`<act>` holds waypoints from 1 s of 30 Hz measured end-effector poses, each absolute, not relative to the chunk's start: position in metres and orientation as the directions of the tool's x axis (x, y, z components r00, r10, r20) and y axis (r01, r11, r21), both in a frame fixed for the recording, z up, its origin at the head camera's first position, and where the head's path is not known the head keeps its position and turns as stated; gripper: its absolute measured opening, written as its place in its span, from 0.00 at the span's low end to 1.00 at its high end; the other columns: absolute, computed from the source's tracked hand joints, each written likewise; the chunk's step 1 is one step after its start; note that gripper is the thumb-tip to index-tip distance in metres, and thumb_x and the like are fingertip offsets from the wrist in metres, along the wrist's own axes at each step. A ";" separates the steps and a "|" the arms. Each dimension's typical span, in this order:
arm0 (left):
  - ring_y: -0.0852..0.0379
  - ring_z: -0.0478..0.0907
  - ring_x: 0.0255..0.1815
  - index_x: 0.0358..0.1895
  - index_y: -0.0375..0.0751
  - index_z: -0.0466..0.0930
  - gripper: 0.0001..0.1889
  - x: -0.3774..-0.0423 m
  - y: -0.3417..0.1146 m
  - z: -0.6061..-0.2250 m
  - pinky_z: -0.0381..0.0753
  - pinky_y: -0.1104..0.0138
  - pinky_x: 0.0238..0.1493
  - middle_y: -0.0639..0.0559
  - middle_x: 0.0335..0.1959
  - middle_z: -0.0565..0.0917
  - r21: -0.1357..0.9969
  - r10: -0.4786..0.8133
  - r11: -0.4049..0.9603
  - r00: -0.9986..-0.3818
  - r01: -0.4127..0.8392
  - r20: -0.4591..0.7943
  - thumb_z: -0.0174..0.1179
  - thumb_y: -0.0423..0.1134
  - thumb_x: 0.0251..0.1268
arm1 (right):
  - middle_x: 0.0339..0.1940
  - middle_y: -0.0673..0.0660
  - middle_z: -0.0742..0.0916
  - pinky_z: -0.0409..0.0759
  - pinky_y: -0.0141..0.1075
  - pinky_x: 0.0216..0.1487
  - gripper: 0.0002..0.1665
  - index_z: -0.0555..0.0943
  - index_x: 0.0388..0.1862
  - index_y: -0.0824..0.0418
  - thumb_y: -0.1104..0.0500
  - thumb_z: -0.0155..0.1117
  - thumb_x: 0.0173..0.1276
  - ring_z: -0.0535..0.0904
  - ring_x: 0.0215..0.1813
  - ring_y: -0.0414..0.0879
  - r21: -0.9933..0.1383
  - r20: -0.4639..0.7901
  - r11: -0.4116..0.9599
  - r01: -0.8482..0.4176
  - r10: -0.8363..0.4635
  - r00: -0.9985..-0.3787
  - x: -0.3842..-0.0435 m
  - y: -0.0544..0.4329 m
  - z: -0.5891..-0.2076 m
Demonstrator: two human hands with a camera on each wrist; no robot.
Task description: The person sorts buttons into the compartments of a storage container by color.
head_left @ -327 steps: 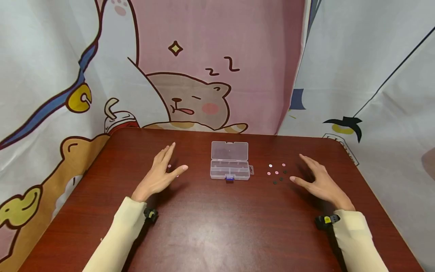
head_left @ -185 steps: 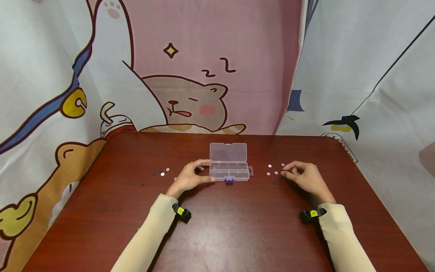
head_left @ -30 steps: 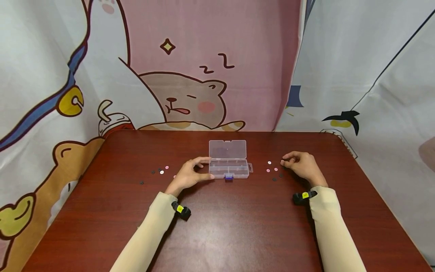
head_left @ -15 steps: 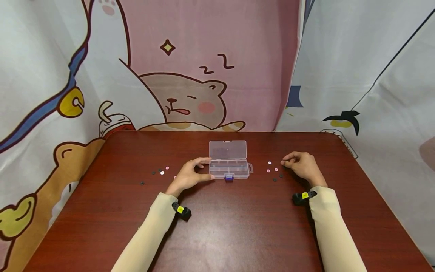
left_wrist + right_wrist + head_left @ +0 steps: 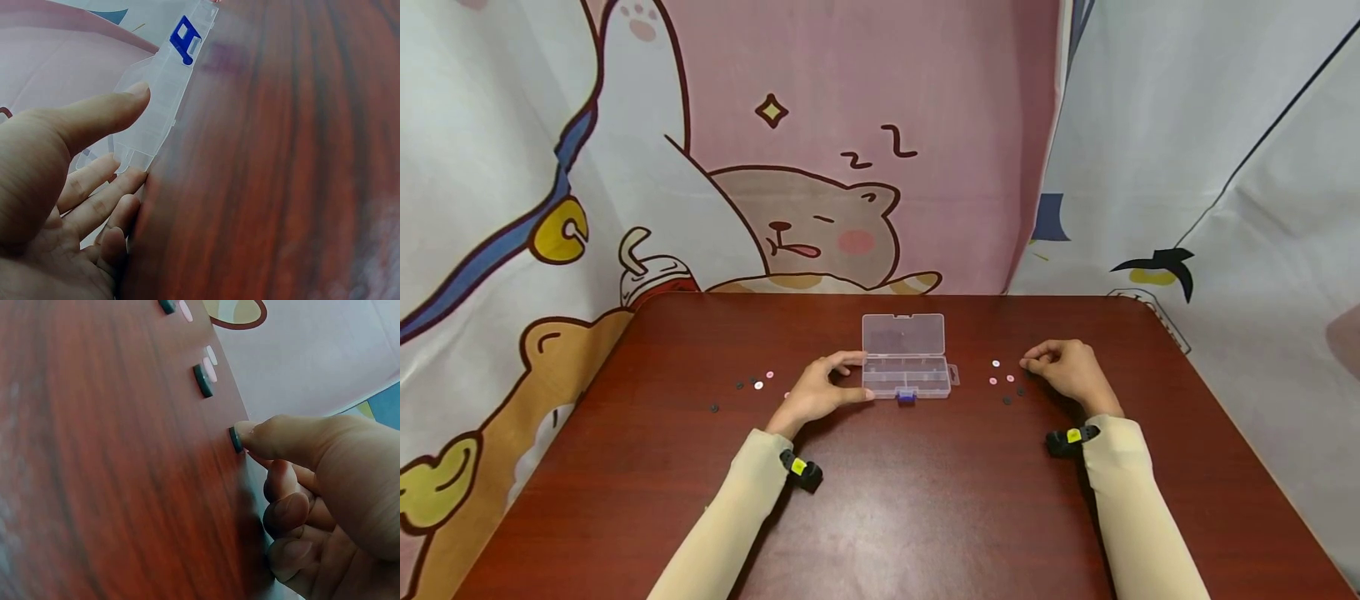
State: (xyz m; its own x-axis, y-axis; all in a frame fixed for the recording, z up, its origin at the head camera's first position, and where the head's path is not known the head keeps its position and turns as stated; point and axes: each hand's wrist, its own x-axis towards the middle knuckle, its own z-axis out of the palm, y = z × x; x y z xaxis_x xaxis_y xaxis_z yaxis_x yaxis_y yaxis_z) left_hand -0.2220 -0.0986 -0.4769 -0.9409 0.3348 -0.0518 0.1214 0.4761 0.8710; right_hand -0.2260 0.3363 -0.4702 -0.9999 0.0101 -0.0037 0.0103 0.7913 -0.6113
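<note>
Little has shifted over the last second: your left hand (image 5: 817, 392) keeps its place against the clear compartment box (image 5: 905, 377), and your right hand (image 5: 1069, 372) stays curled over the scatter of small round buttons (image 5: 1006, 382) to the right of the box, having left its flat, spread pose from the start.

From the head view, the box sits at the middle of the counter (image 5: 880, 500) with its lid (image 5: 903, 333) swung open toward the far edge and a blue latch (image 5: 906, 397) at the front. A second group of buttons (image 5: 752, 385) lies left of your left hand, well apart from the box.

At the left wrist, your thumb lies along the box's (image 5: 159, 103) front wall and your fingers (image 5: 103, 200) curl at its end, so the box is gripped and steadied.

At the right wrist, your thumb tip touches the edge of one dark button (image 5: 235, 439) that lies on the counter; the other fingers (image 5: 290, 515) are curled just behind it. Whether it is actually pinched I cannot tell. More buttons lie beyond it.

You appear to be at the pick-up step. Next, close a fingertip against that thumb, lift the button, and carry it over to an open compartment.
</note>
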 end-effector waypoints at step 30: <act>0.50 0.75 0.63 0.68 0.53 0.78 0.35 -0.223 -0.098 -0.480 0.73 0.52 0.66 0.58 0.65 0.82 0.873 0.338 0.468 -0.941 0.134 -0.037 0.79 0.46 0.55 | 0.27 0.54 0.87 0.73 0.35 0.34 0.13 0.89 0.41 0.61 0.51 0.71 0.70 0.76 0.31 0.46 -0.606 -0.004 0.795 0.002 0.000 -1.000 -0.226 0.336 -0.470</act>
